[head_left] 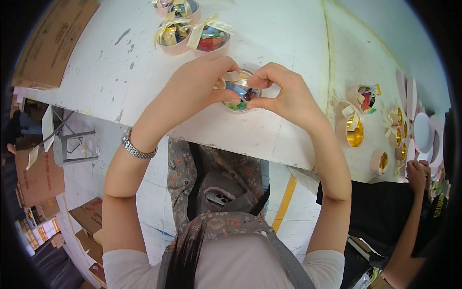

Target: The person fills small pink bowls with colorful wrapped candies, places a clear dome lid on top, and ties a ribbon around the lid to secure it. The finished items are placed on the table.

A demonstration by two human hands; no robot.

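Note:
A small round box (pixel 237 90) with a clear top and colourful wrapped sweets inside sits near the table's front edge, between my hands. My left hand (pixel 204 82) closes around its left side, thumb on the near part and bent fingers toward the far part. From the right, my right hand (pixel 284 91) grips it in the same way, its thumb near the left thumb. A pale cream ribbon (pixel 220 83) shows beside my left palm; the fingers partly hide how it runs. A metal watch (pixel 138 144) circles my left wrist.
Beyond my hands stand several pink round boxes with cream bows (pixel 210 36). A gold-lined box (pixel 354 132) and an open box of sweets (pixel 364 98) stand right. A cardboard carton (pixel 53 43) lies far left. A co-worker's hand (pixel 417 176) is at the right.

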